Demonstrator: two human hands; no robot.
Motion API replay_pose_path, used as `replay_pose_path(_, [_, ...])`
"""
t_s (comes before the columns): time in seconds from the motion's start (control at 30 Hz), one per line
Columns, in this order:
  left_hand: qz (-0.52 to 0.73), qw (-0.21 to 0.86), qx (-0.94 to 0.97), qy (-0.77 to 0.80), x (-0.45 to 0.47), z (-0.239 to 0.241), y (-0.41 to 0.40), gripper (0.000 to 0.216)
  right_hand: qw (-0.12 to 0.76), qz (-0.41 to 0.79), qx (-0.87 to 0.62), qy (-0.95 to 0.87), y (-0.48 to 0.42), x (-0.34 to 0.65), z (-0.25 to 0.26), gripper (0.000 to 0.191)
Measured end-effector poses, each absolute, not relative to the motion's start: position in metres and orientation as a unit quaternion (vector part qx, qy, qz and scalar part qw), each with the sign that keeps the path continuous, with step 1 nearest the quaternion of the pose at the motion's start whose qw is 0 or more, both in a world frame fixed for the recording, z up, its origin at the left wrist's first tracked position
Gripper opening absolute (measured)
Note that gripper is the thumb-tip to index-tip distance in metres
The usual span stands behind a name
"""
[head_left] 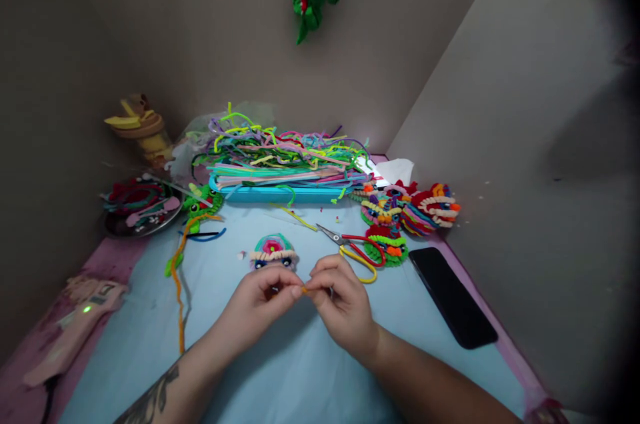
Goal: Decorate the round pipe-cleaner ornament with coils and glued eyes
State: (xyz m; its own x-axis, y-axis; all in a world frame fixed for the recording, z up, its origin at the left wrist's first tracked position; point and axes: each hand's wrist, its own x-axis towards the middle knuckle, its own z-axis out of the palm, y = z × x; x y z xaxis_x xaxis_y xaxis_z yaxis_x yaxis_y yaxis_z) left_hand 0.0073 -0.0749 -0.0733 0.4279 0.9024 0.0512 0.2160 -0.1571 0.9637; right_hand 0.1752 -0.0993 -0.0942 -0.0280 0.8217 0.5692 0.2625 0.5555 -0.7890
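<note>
My left hand [267,301] and my right hand [343,301] meet over the middle of the table, thumbs and fingertips pinched together. Between them shows a tiny bit of orange pipe cleaner [304,290]; most of it is hidden by my fingers. Just beyond my left hand lies a round piece made of pipe cleaners [273,249], teal and pink with a cream band and two dark eyes. Scissors [345,241] with one red and one yellow handle lie open past my right hand. A long orange pipe cleaner [176,277] stretches along the left of my left forearm.
A blue tray [280,195] heaped with colourful pipe cleaners stands at the back. Finished pipe-cleaner figures [385,214] and a black phone [453,297] lie at right. On the left are a metal bowl [173,214], a green figure [196,208] and a pink glue gun [75,337].
</note>
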Motion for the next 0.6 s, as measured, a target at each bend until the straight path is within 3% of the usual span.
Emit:
replay_pose_path(0.2, [0.322,0.514,0.701,0.375,0.008,-0.0744,-0.0754,0.02,0.573,0.223,-0.39,-0.685,-0.0999,0.1761,-0.094,0.014])
replay_pose_path(0.4, [0.337,0.484,0.711,0.382,0.0079,-0.0707,-0.0764,0.017,0.566,0.209,-0.369,-0.707,-0.102,0.178,-0.0946,0.03])
replay_pose_path(0.6, [0.373,0.378,0.753,0.389,0.0059,-0.074,-0.0803,0.014,0.557,0.201,-0.375,-0.714,-0.1023,0.1772,-0.0969,0.032])
